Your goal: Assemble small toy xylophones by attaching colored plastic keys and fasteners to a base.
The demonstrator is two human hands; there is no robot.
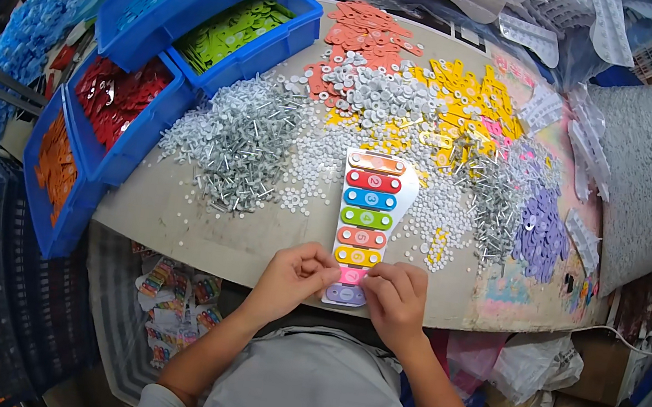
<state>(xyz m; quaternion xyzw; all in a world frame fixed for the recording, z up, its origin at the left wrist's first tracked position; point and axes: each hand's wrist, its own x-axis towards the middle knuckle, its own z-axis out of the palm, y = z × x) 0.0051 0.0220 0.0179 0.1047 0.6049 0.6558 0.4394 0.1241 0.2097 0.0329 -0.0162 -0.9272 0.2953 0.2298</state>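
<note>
A toy xylophone (368, 218) with a white base lies at the table's near edge, its coloured bars running from orange at the far end to lilac at the near end. My left hand (293, 278) is closed, fingertips pressed at the left end of the pink bar (351, 276). At that bar's right end my right hand (398, 299) pinches with thumb and forefinger. My fingers cover both ends of the pink bar, so any pins there are hidden. Just below it sits the lilac bar (345, 294).
Metal pins (246, 156), white washers (433, 205), and coral (365, 32), yellow (472, 91) and purple bars (540, 232) are heaped across the table. Blue bins (260, 47) with green, red and orange bars stand at left. Finished-looking xylophones (164, 306) lie in a container below left.
</note>
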